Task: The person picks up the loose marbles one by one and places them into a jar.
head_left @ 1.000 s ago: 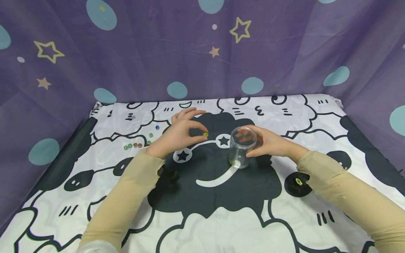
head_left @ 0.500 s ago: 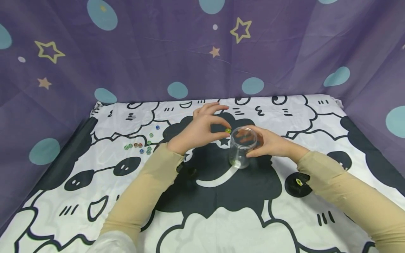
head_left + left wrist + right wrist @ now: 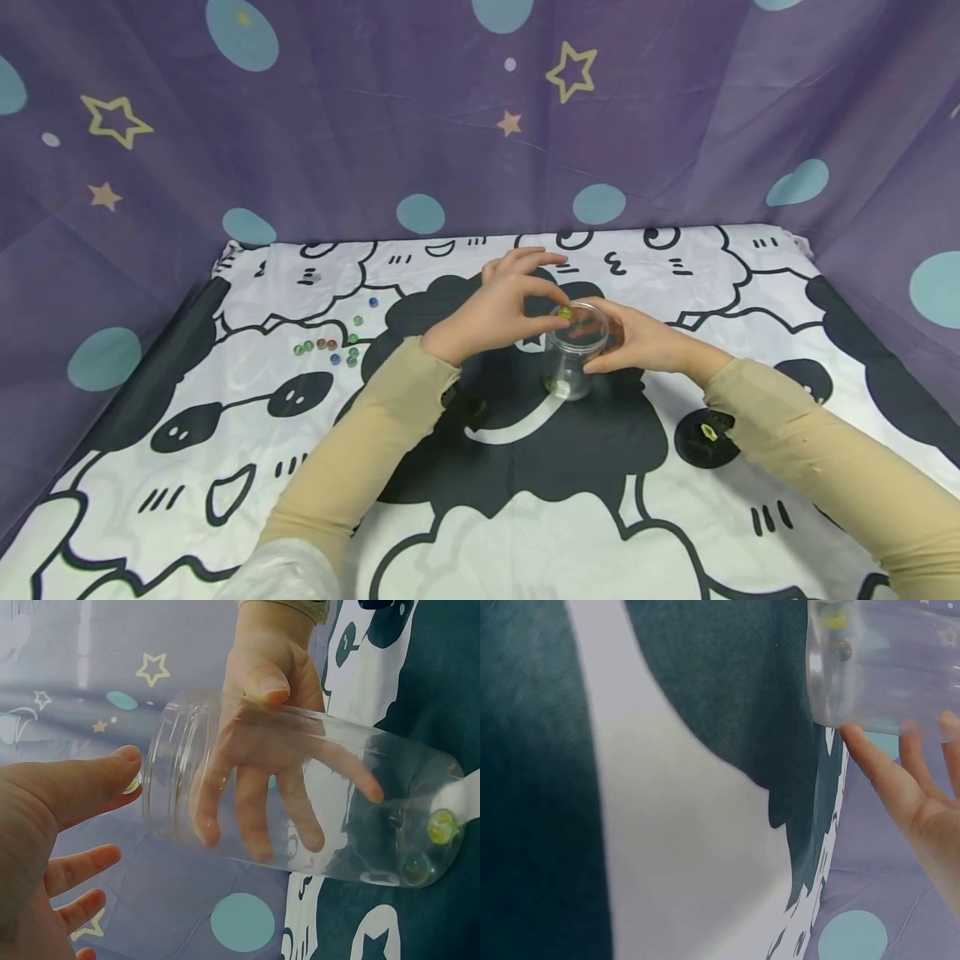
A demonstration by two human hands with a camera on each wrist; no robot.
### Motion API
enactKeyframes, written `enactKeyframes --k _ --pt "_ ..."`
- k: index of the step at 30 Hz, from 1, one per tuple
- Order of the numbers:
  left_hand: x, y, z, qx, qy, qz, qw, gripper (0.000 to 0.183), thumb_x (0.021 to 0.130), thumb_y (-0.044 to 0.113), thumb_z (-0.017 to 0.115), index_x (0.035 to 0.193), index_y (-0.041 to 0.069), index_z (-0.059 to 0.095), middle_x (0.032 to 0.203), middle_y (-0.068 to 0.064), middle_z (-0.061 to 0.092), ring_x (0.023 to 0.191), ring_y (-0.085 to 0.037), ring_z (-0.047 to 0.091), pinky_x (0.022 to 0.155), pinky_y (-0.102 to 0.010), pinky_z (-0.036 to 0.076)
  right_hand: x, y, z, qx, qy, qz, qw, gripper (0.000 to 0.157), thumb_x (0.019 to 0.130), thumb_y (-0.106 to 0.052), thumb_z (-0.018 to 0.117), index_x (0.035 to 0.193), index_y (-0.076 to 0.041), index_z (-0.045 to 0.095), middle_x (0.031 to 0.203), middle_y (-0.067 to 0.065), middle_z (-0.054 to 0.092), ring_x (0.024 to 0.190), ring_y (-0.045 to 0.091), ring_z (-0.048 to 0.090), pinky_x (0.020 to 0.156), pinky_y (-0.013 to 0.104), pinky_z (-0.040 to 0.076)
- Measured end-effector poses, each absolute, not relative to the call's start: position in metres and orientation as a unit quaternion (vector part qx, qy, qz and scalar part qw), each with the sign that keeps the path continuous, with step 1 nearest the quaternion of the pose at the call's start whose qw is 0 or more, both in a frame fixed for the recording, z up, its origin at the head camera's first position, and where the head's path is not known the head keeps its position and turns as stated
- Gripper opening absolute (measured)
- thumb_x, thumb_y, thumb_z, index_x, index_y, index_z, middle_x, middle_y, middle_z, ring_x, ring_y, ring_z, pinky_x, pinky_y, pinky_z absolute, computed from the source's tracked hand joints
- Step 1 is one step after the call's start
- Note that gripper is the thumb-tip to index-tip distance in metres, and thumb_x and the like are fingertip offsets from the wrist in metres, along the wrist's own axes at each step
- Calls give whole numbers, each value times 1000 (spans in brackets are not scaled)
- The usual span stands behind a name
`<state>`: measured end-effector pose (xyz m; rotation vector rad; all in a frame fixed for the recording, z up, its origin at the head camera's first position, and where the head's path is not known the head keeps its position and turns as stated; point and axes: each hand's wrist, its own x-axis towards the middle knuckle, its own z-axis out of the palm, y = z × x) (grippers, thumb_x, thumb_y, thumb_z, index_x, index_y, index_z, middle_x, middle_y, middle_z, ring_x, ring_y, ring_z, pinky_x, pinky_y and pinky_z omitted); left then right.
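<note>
My left hand [image 3: 495,314] pinches a yellow-green marble [image 3: 565,313] between thumb and forefinger, right at the mouth of a clear plastic jar [image 3: 558,358]. Its other fingers are spread away from the pinch. The jar stands upright on the cloth, lidless. My right hand [image 3: 648,340] grips its right side, thumb in front and fingers behind. Through the wall in the left wrist view, a yellow marble [image 3: 442,826] and a darker, see-through marble [image 3: 415,867] lie at the jar's bottom. The left fingertips partly hide the held marble there.
Several loose marbles lie left of the hands, among them a red-brown marble [image 3: 332,344], a green marble [image 3: 298,350] and a blue marble [image 3: 373,302]. A cartoon-print cloth [image 3: 525,550] covers the table. Behind it hangs a purple curtain [image 3: 337,150].
The left hand has carried the yellow-green marble rightward, from over the cloth to the jar's mouth, uncovering more loose marbles on the left. The right hand and the jar stay put.
</note>
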<state>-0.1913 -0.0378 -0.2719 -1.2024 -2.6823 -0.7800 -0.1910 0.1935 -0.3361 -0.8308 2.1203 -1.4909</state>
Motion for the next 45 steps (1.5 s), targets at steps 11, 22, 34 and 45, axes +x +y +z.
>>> enactKeyframes --k 11,22,34,45 --pt "-191 -35 -274 -396 -882 -252 42 19 82 29 74 99 19 75 145 -5 44 140 -26 25 107 -56 15 -192 194 -338 -301 773 -522 197 78 80 -6 74 144 -2 29 139 21 40 127 40 45 82 34 54" --pt "-191 -40 -275 -390 -885 -252 31 18 84 28 73 99 19 75 146 -5 43 141 -26 23 108 -57 14 -192 194 -335 -299 768 -530 201 78 79 0 73 144 -4 30 141 20 40 129 41 42 83 35 54" --pt "-189 -56 -277 -377 -888 -262 35 15 86 28 71 98 19 74 146 -5 41 141 -27 24 109 -57 13 -190 194 -335 -302 772 -525 192 75 79 -1 73 143 -7 34 139 18 43 122 38 48 81 37 53" --pt "-186 -68 -284 -364 -891 -268 35 16 86 28 71 98 18 74 145 -4 43 140 -24 25 107 -57 14 -190 193 -335 -303 771 -527 191 75 78 1 73 142 -7 35 138 19 44 122 39 49 82 36 53"
